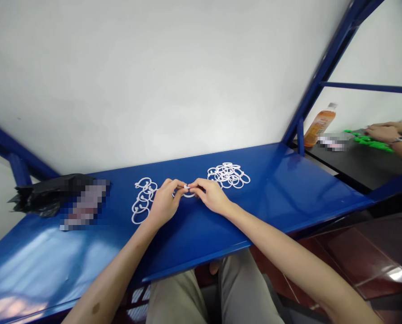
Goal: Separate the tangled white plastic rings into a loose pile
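Note:
Between my two hands is a white plastic ring (189,195), its lower curve showing below the fingers. My left hand (167,201) pinches it from the left, and my right hand (210,193) pinches it from the right; the fingertips meet near the top of the ring and hide part of it. Left of my left hand lies a column of overlapping white rings (140,217), some with a small knob on them. Beyond my right hand, a looser heap of similar white rings (236,176) rests on the blue table (201,229).
A crumpled black plastic bag (38,200) and a blurred-out item (86,204) lie at the left. At the right, another person's hand (385,133) is among green pieces (372,143) on a black table, near an orange drink bottle (320,126). Blue metal posts (322,67) flank the table.

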